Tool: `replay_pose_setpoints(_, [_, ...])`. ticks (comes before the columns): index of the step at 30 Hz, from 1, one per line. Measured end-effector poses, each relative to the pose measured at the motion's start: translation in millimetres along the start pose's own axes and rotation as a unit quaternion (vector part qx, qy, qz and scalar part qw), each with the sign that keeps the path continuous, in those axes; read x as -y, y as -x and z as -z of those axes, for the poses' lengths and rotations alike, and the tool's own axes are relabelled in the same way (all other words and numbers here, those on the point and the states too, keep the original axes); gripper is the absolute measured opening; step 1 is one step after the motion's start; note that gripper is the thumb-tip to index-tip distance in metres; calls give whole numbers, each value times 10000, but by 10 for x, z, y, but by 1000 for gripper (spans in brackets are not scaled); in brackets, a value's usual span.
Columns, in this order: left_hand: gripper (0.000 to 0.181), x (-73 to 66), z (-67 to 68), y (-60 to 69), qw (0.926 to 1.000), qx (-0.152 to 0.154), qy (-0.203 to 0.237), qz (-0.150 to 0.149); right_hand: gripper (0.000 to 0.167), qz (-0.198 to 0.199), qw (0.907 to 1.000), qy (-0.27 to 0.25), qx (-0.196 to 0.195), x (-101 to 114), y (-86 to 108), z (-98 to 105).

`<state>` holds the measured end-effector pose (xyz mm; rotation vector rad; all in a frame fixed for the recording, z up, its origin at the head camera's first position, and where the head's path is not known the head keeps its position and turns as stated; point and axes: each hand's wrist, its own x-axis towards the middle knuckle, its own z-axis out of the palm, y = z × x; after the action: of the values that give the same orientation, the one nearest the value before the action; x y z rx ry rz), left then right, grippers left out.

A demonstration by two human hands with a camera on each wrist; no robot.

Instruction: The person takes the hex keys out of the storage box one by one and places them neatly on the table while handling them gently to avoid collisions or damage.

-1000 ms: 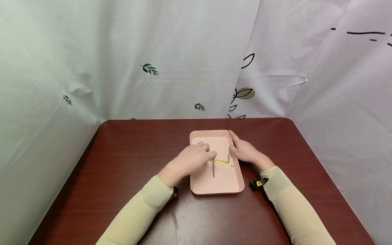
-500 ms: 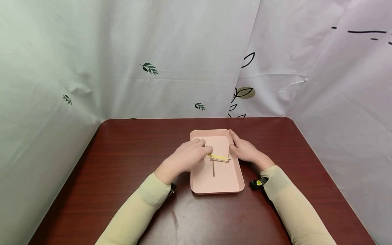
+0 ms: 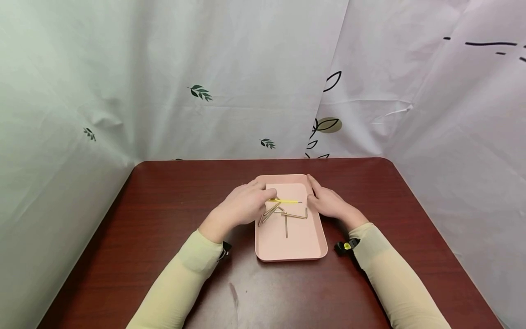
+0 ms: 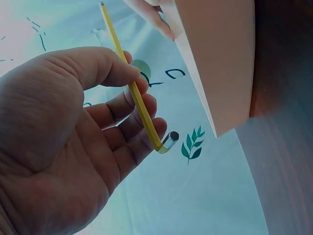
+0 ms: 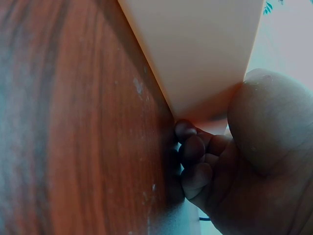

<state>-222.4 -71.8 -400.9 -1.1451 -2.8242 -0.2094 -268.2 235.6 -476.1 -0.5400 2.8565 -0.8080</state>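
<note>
A yellow hex key [image 3: 287, 201] with bare metal ends is pinched between the thumb and fingers of my left hand [image 3: 244, 205], above the left part of the pink tray [image 3: 291, 250]. In the left wrist view the yellow hex key [image 4: 142, 105] crosses the fingers, its short bent end pointing outward. Several metal hex keys [image 3: 296, 216] lie loosely crossed on the tray floor, some partly behind the left hand. My right hand [image 3: 330, 203] holds the tray's right side, thumb at the rim and fingers along the outer wall [image 5: 195, 54].
The tray stands on a dark red-brown wooden table [image 3: 181, 201]. White curtains [image 3: 230, 55] with leaf prints hang behind the table and at both sides. Each wrist wears a black strap, the right strap [image 3: 347, 246] with a yellow-green spot.
My left hand has moved left and slightly away with the yellow hex key, which now lies more level. More metal hex keys show beneath it. The right hand has stayed at the tray.
</note>
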Motion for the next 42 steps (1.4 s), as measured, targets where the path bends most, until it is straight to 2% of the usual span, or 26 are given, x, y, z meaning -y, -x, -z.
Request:
replay_pose_setpoints(9, [19, 157, 28, 65, 9993, 6, 220, 311, 77, -30, 10000, -58, 49, 20, -26, -9])
replay_pose_setpoints(21, [23, 343, 11, 127, 9988, -256, 129, 406, 76, -13, 10000, 4, 34, -5, -11, 5])
replay_pose_setpoints(32, [25, 535, 39, 227, 9970, -260, 336, 652, 76, 15, 10000, 18, -12, -20, -15, 6])
replay_pose_setpoints(42, [26, 721, 1, 332, 9935, 128, 433, 1049, 76, 17, 10000, 48, 28, -21, -13, 8])
